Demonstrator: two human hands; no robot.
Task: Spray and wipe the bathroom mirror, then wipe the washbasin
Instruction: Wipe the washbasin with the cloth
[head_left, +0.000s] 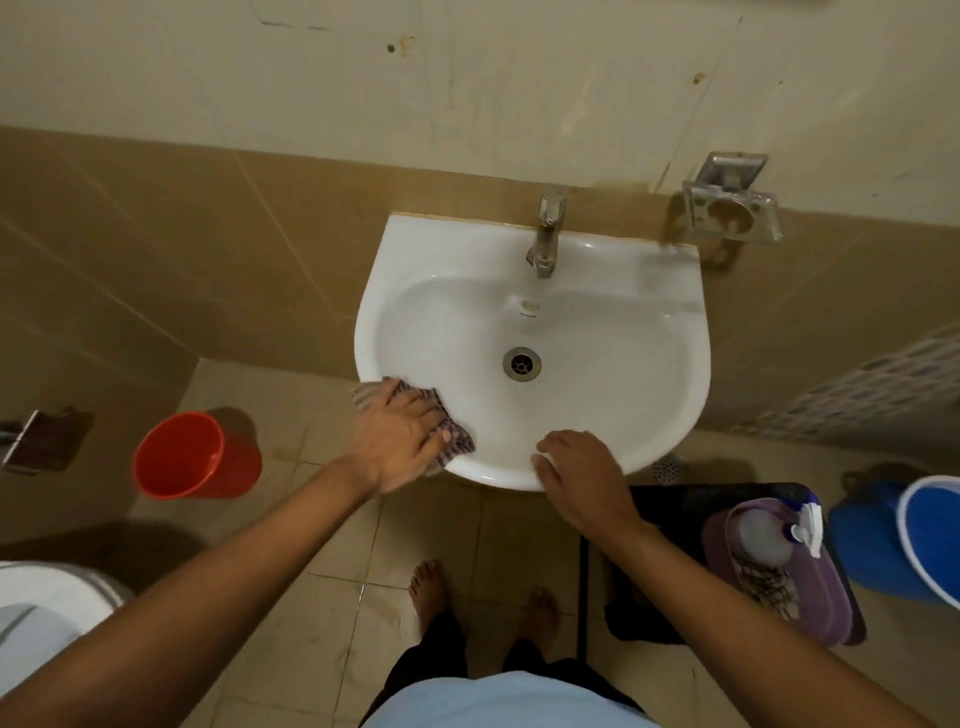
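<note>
The white washbasin (597, 322) hangs on the tiled wall below me, with a metal tap (546, 236) at its back and a drain (521, 364) in the bowl. My left hand (400, 436) presses a checked cloth (457, 441) flat against the basin's front left rim. My right hand (576, 478) rests on the front rim to the right, fingers curled over the edge and holding nothing else. A spray bottle (779, 530) lies in a purple tub (831, 613) at the lower right. The mirror is out of view.
A red bucket (192, 457) stands on the floor at the left, a toilet (41, 613) at the lower left. A blue bucket (924, 540) sits at the right edge. An empty metal holder (732, 208) is fixed to the wall right of the tap. My bare feet (431, 587) are below the basin.
</note>
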